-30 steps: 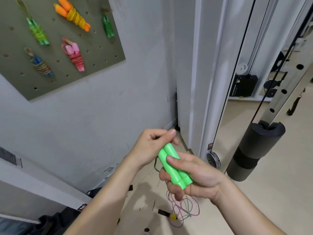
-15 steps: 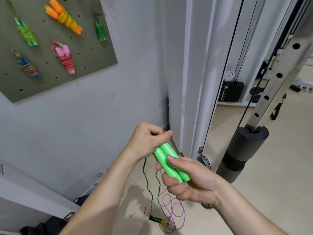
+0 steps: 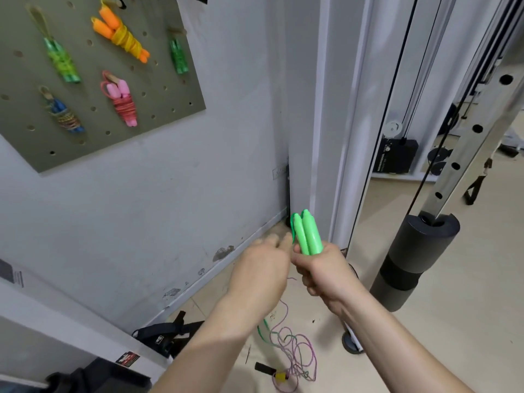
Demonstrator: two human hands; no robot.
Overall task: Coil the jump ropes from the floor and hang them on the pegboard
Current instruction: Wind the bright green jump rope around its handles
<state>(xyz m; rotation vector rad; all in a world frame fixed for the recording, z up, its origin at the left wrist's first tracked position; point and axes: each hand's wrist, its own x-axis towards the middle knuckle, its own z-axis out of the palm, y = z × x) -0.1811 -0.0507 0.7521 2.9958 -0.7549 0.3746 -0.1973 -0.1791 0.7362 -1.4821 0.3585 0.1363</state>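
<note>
The left hand [image 3: 259, 269] was blurred at its fingertips, which reached toward the green handles [image 3: 307, 236]; I could not tell whether it pinched anything. The thin green cord [image 3: 262, 330] was hidden behind that wrist. The pegboard [image 3: 170, 89] was cut off at the top and left. The right hand [image 3: 326, 275] was curled round two green handles, held side by side and upright, low before the wall.

Five coiled bundles hung on the pegboard:
- lime bundle [image 3: 61, 62]
- orange bundle [image 3: 119, 35]
- dark green bundle [image 3: 178, 56]
- pink bundle [image 3: 123, 103]
- blue bundle [image 3: 63, 114]

One loose purple rope [image 3: 297, 350] lay tangled on the floor [image 3: 425, 350], with a black handle [image 3: 265, 368] at its end.
</note>
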